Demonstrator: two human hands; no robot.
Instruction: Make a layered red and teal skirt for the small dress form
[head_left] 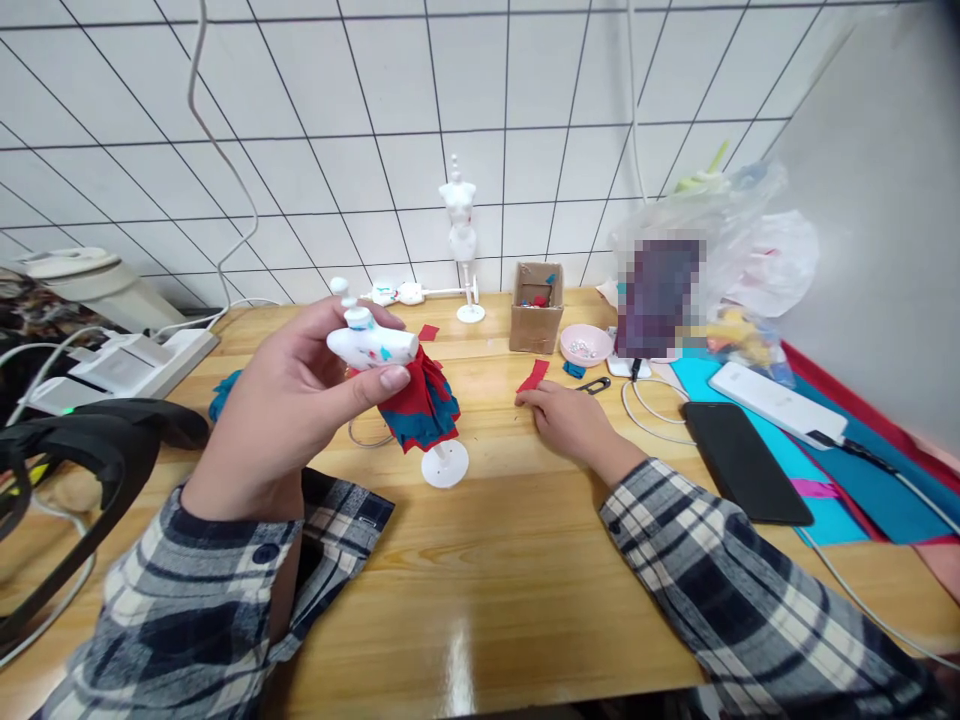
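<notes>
Above a varnished, honey-coloured wooden table, a person's left hand grasps a small white plastic dress-form mannequin, tilted, thumb across its chest, with a layered red-and-blue cloth skirt flaring below. The right hand, resting low, has its fingertips at the near end of a narrow red cloth strip; whether they pinch or merely touch it cannot be told. Just beyond that hand lies a black looped handle, partly hidden. Farther back, a bare white mannequin stands upright, left of an open brown cardboard box and a round pink bowl
</notes>
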